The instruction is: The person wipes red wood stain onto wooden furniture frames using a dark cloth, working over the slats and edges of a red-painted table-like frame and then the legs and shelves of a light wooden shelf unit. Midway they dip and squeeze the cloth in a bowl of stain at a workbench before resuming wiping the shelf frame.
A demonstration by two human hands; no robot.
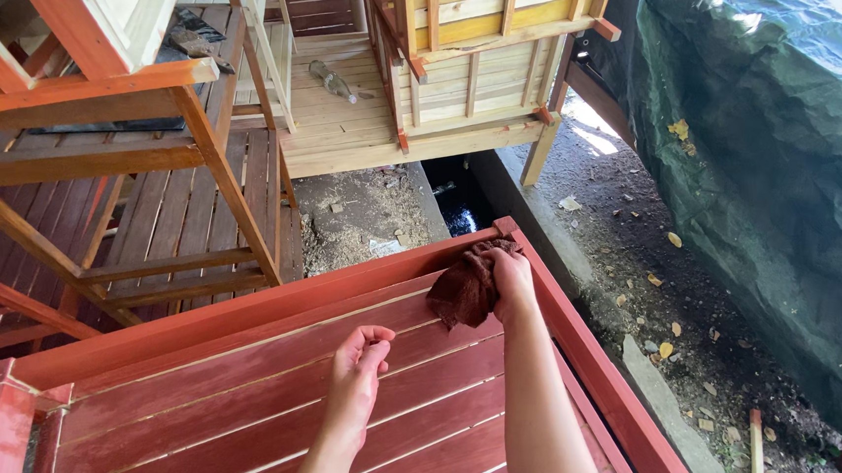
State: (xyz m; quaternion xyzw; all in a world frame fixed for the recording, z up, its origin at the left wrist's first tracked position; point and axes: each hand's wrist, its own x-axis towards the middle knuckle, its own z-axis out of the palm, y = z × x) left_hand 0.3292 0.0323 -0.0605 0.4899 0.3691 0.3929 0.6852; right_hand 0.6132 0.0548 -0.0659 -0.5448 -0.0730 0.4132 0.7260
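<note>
My right hand (510, 277) grips a dark red-brown rag (464, 287) and presses it against the far right corner of a red-stained wooden slatted panel (232, 391). My left hand (358, 370) hovers over the middle of the panel's slats, fingers curled inward, holding nothing. Both forearms reach up from the bottom of the view. The panel's raised outer rail (238, 315) runs diagonally from lower left to the corner by the rag.
Stained wooden frames (100, 160) stand at left. An unpainted wooden structure (453, 61) sits behind, with a clear bottle (333, 81) lying on its deck. A green tarp (792, 164) hangs at right above dirt ground with leaves and a loose wooden stick (756, 465).
</note>
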